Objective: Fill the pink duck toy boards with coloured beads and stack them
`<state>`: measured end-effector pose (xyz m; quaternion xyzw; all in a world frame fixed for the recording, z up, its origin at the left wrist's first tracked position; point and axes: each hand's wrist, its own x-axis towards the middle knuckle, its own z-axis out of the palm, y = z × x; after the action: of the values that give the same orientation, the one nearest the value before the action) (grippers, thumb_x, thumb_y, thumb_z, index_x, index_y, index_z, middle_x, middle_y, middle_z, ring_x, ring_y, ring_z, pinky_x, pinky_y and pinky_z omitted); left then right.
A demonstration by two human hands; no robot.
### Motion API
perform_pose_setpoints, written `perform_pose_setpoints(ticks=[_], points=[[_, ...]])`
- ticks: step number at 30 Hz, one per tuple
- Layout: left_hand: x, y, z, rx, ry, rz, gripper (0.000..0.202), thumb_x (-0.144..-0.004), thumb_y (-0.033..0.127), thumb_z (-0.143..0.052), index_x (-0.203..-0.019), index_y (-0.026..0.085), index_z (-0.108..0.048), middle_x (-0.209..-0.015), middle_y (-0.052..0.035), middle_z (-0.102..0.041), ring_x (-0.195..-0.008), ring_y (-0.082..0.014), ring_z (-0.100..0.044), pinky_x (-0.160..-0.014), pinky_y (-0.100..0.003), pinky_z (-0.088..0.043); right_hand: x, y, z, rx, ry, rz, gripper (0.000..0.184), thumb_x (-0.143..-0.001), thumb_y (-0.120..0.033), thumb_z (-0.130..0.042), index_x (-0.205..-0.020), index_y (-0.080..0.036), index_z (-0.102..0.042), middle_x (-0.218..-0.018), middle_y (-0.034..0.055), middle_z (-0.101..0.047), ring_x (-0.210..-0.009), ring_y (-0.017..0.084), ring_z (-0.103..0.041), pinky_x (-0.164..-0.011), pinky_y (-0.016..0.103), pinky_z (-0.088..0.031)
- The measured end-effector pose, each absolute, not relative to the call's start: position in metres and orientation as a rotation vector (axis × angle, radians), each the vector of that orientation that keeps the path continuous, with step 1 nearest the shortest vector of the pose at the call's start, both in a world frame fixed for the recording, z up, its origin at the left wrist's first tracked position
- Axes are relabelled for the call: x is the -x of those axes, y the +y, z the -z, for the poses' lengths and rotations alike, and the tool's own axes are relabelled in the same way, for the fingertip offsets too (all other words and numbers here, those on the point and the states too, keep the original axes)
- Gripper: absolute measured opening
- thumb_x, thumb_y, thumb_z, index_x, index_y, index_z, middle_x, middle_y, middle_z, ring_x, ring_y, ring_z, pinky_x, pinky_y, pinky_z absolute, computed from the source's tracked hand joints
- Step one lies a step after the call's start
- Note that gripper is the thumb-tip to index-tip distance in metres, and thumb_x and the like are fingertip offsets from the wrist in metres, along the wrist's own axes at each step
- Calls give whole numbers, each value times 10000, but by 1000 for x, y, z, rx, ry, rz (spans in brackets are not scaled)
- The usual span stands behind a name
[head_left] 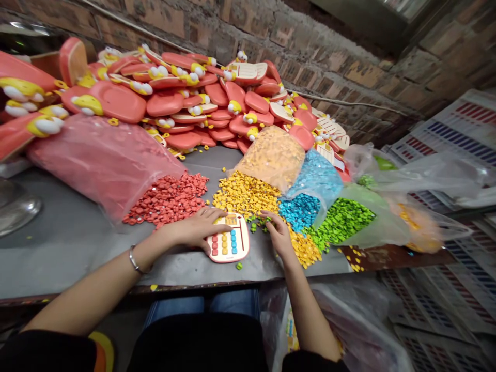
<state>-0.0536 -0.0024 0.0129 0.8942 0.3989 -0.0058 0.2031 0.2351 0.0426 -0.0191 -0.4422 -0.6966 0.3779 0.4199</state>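
Observation:
A cream-faced toy panel point(241, 243) lies on the grey table cover, with columns of red, yellow and blue buttons on it. My left hand point(197, 227) holds its left side, fingers across the upper part and thumb at the left edge. To the right of the panel, my right hand point(279, 235) has bent fingers at a few loose green buttons point(253, 226), seemingly pinching some; the fingertips are partly hidden. Just beyond the hands lie heaps of red buttons point(170, 201), yellow buttons point(248, 194), blue buttons point(300, 212) and green buttons point(344, 221).
Open plastic bags, including a red-filled bag point(104, 160) and a yellow-filled bag point(273, 157), lie behind the heaps. A tall pile of red duck-topped toy shells point(182, 103) leans toward the brick wall point(325, 46). One green button point(238, 265) lies near the table's front edge.

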Motion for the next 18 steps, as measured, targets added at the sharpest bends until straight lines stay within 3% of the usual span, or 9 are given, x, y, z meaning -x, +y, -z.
perform_pose_setpoints(ticks=[7, 11, 15, 18], points=[[54, -2, -11, -2512, 1099, 20, 826, -752, 401, -779, -1451, 386, -337, -1514, -116, -252, -1379, -364, -228, -1114, -519, -178, -229, 39, 19, 1181, -1605, -1084, 254, -815, -273, -553, -994, -225, -726, -879, 49, -737, -862, 223, -673, -847, 388, -504], [54, -1, -9, -2509, 1106, 25, 775, -768, 424, -759, -1436, 373, -369, -1519, -112, -248, -1389, -366, -211, -1116, -528, -164, -217, 38, 18, 1184, -1570, -1174, 214, -772, -263, -586, -901, -229, -753, -898, 46, -733, -848, 204, -656, -802, 346, -504], [54, -2, -10, -2516, 1112, 38, 759, -788, 407, -740, -1440, 385, -351, -1519, -99, -246, -1386, -356, -217, -1110, -528, -176, -203, 43, 19, 1161, -1486, -1431, 224, -736, -236, -580, -896, -214, -736, -786, 31, -700, -714, 173, -629, -709, 322, -507], [54, -2, -11, -2516, 1119, 35, 766, -778, 389, -752, -1436, 386, -361, -1514, -102, -254, -1384, -362, -225, -1110, -533, -176, -201, 45, 13, 1148, -1648, -1239, 197, -760, -206, -547, -853, -210, -720, -838, 47, -680, -801, 195, -629, -746, 342, -504]])
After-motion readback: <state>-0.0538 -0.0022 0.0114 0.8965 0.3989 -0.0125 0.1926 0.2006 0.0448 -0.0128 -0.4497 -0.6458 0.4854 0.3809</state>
